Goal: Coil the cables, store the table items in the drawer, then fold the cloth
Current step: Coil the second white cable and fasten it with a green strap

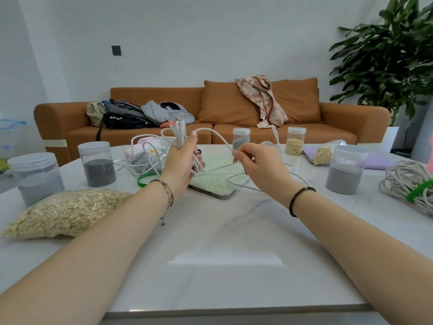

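Orange sofa [234, 134] — bags [126, 116], 2 cushions [225, 104]; plant [386, 55] right.

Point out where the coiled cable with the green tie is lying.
In the head view, the coiled cable lies on the table at its far right, partly cut off by the frame edge, just right of the grey-filled jar.

Wide open lane down the middle: the near half of the white marble tabletop [222, 242] lies bare between the forearms, right up to the pale green dotted flat case [218, 177], where the left hand [182, 165] and right hand [260, 165] hold loops of white cable [210, 131] across the way. The left flank is hemmed in by the clear bag of oat flakes [63, 212] with a clear lidded jar of dark sand [98, 165] behind it. On the right stand a wide jar of grey sand [346, 170] and the coiled white rope bound with a green strap [407, 184], with a bare gap between them.
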`<state>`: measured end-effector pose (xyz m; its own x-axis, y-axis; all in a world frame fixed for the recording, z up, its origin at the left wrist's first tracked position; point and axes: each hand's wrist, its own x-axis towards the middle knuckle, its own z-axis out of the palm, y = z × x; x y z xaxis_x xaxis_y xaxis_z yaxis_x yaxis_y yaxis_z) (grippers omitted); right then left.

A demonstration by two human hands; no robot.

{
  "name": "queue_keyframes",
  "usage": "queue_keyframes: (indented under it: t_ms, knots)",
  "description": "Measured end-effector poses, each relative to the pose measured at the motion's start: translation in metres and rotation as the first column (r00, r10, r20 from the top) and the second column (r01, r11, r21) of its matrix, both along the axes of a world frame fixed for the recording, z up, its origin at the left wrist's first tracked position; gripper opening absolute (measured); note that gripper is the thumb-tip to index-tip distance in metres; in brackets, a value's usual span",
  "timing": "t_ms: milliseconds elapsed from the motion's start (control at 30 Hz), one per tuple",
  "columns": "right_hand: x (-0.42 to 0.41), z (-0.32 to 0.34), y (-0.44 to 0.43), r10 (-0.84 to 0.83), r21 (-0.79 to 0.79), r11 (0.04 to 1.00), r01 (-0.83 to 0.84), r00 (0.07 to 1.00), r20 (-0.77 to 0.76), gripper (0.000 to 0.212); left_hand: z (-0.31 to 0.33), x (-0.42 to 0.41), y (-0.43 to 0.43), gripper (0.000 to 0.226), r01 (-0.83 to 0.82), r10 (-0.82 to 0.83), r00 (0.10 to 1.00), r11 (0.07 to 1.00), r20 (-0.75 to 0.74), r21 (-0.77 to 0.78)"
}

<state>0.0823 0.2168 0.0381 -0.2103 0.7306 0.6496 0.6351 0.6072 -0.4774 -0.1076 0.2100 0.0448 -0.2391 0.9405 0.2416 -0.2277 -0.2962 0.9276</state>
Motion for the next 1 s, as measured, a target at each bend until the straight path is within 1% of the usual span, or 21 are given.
queue_keyframes:
  t_ms: [67, 100, 167, 267, 400, 567, 700, 767, 800, 900, 933, 967, 1000]
  knots:
    - [-0.001, 0.0, -0.001, 0.008, 0.004, 1.0, -0.008, 1.0, -0.004, 0.025, -0.004, 0.009, -0.001, 0.024, 0.079, -0.08, 0.994, 0.997, -0.075, -0.007]
    - [-0.001, 0.0, -0.002, 0.012, 0.007, 1.0, -0.011, 1.0, -0.01, 0.023, -0.005, 0.012, -0.003, 0.022, 0.113, -0.114, 0.99, 0.994, -0.085, -0.012]
    - [0.0, 0.0, -0.001, 0.018, 0.008, 1.0, -0.017, 1.0, -0.017, 0.019, -0.004, 0.015, -0.005, 0.017, 0.164, -0.165, 0.983, 0.986, -0.076, -0.016]
    - [-0.001, 0.0, 0.0, 0.018, 0.002, 1.0, -0.018, 1.0, -0.011, 0.017, -0.002, 0.013, -0.008, 0.018, 0.211, -0.211, 0.977, 0.978, -0.041, -0.012]
    - [-0.003, 0.001, -0.001, 0.027, 0.014, 1.0, -0.027, 1.0, -0.012, 0.015, 0.0, 0.011, -0.011, 0.024, 0.218, -0.218, 0.976, 0.976, -0.008, -0.007]
    - [0.0, 0.001, -0.002, 0.055, 0.068, 0.996, -0.053, 0.998, -0.031, 0.015, 0.001, 0.008, -0.01, 0.02, 0.222, -0.221, 0.975, 0.974, 0.017, -0.038]
    - [0.0, 0.001, -0.003, 0.067, 0.114, 0.991, -0.066, 0.998, -0.007, 0.018, -0.001, 0.007, -0.01, 0.021, 0.212, -0.213, 0.977, 0.974, -0.017, -0.076]
    - [-0.001, 0.001, -0.003, 0.072, 0.142, 0.987, -0.074, 0.997, 0.015, 0.016, -0.001, 0.009, -0.013, 0.021, 0.228, -0.231, 0.973, 0.97, -0.024, -0.079]
    - [-0.002, 0.0, -0.003, 0.075, 0.155, 0.985, -0.078, 0.997, 0.025, 0.014, 0.0, 0.01, -0.015, 0.024, 0.235, -0.237, 0.971, 0.969, -0.025, -0.078]
    - [-0.002, -0.002, -0.001, 0.076, 0.166, 0.983, -0.083, 0.996, 0.049, 0.012, 0.001, 0.011, -0.017, 0.045, 0.249, -0.252, 0.967, 0.967, -0.045, -0.063]
    - [-0.001, -0.002, 0.0, 0.076, 0.16, 0.984, -0.084, 0.996, 0.054, 0.012, 0.001, 0.011, -0.017, 0.048, 0.253, -0.256, 0.965, 0.966, -0.056, -0.057]
    - [-0.001, -0.002, 0.001, 0.077, 0.155, 0.984, -0.085, 0.995, 0.059, 0.012, 0.001, 0.011, -0.017, 0.044, 0.258, -0.261, 0.963, 0.965, -0.07, -0.05]
    - [0.0, -0.002, 0.002, 0.078, 0.154, 0.984, -0.088, 0.995, 0.066, 0.011, 0.001, 0.011, -0.017, 0.035, 0.263, -0.266, 0.96, 0.964, -0.086, -0.041]
